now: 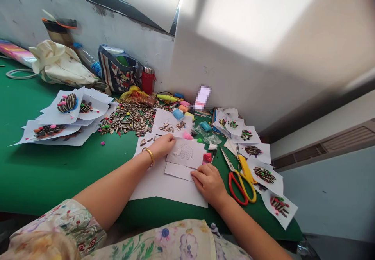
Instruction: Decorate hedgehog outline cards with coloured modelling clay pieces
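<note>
My left hand (164, 145), with a gold bangle on its wrist, has its fingers closed at the upper left corner of a white paper card (197, 150). A dotted outline of a rounded animal is drawn on that card. Curled together, the fingers of my right hand (210, 182) grip the right end of a blank paper strip (178, 171) just below the card. Under both lies a larger white sheet (158, 187). Above, another sheet (159, 115) carries a few sunflower seeds. Pink clay (187, 135) and red clay (207, 157) sit beside the card.
Scissors (238, 178) and a yellow cutter (246, 168) lie right of my right hand. Seed-decorated cards (265, 174) line the right edge; more cards (67, 111) are stacked at left. Sunflower seeds (131, 117), a red bottle (147, 81) and bags (120, 70) stand near the wall.
</note>
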